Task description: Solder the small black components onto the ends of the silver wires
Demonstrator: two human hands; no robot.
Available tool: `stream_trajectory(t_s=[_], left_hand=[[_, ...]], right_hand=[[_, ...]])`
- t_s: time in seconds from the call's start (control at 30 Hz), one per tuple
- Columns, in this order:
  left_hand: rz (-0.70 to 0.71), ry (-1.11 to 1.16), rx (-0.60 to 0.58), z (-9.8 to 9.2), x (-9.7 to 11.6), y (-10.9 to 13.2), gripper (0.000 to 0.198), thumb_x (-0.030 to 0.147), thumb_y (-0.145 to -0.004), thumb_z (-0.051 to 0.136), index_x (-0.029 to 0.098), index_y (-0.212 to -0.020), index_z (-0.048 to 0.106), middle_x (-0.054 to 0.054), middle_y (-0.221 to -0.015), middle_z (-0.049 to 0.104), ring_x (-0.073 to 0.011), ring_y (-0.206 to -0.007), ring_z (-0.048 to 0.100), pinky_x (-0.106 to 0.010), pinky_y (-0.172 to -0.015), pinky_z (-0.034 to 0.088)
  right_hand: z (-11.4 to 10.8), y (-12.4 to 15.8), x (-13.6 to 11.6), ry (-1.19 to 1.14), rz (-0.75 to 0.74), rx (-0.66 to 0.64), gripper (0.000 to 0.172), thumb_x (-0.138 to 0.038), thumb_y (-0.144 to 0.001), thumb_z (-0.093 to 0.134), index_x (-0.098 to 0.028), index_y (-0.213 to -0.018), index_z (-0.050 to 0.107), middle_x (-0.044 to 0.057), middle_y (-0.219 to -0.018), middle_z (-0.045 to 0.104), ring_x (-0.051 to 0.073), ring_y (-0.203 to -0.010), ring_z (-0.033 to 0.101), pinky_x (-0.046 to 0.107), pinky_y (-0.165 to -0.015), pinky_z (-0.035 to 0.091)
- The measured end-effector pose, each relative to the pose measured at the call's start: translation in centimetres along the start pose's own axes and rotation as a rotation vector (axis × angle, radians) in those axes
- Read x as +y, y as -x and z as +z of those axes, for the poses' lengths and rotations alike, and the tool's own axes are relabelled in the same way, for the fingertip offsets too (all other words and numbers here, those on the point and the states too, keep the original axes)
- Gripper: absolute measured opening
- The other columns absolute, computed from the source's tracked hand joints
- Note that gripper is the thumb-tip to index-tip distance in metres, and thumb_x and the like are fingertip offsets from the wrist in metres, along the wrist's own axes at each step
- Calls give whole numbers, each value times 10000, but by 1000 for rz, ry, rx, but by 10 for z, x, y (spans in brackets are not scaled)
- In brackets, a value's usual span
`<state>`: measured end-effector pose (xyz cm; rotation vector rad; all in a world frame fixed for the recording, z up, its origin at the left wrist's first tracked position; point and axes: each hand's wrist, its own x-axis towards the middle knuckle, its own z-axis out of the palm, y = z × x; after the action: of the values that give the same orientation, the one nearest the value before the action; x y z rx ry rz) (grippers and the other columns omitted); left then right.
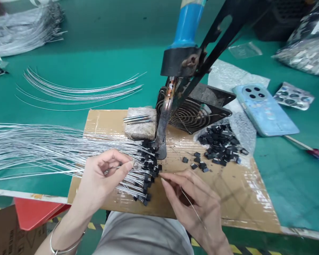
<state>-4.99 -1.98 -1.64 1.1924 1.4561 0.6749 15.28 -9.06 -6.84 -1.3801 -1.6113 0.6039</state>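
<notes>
My left hand (103,177) is closed in a pinch above a bundle of thin white wires (55,145); the small item at its fingertips is too unclear to make out. Black connectors (149,166) on the wire ends lie just right of those fingertips. My right hand (195,202) pinches a thin strand of solder wire (192,205), which trails back over the palm. Its fingertips are close to the connectors. A soldering iron (166,113) with a blue handle hangs from a black stand (215,39), its tip pointing down at the connectors.
Cardboard (239,198) covers the bench front. A fan (188,113) stands behind the iron, beside a wrapped block (140,132) bearing metal rods. Loose black connectors (220,145), a blue phone (266,109) and a screwdriver (316,154) are at right. More wires (79,92) lie behind.
</notes>
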Motion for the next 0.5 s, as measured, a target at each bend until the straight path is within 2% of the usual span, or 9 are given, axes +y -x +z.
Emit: stream_trajectory(t_s=[0.17,0.27,0.37,0.5], left_hand=[[-7,-24,-4,2,0,5,132,280,-834,743,171,-767,713,9,-643,616,-101,-563,457,-215,-506,309],[-23,-65,-52,3,-2,6,145,293,-839,735,172,-764,705,-2,-656,630,-109,-561,474,-220,-497,317],[-34,-90,-104,3,-5,6,161,311,-851,720,176,-765,702,-34,-727,684,-126,-594,531,-224,-509,361],[-30,-91,-128,2,-4,5,178,336,-826,733,183,-740,705,-53,-735,709,-154,-597,586,-232,-489,399]], right_hand=[[0,-3,-1,18,-28,-4,226,-20,-874,654,-126,-1060,728,47,-789,647,138,-685,574,279,-634,520],[-4,-3,-1,-43,-58,-33,210,-8,-866,642,-139,-1013,716,37,-780,652,143,-682,566,286,-635,512],[-11,2,1,-83,27,-55,198,-69,-937,558,-170,-975,724,25,-781,643,142,-692,577,282,-633,481],[-16,15,9,-157,183,13,477,-234,-1069,256,-204,-1110,730,22,-730,565,151,-638,532,288,-562,416]])
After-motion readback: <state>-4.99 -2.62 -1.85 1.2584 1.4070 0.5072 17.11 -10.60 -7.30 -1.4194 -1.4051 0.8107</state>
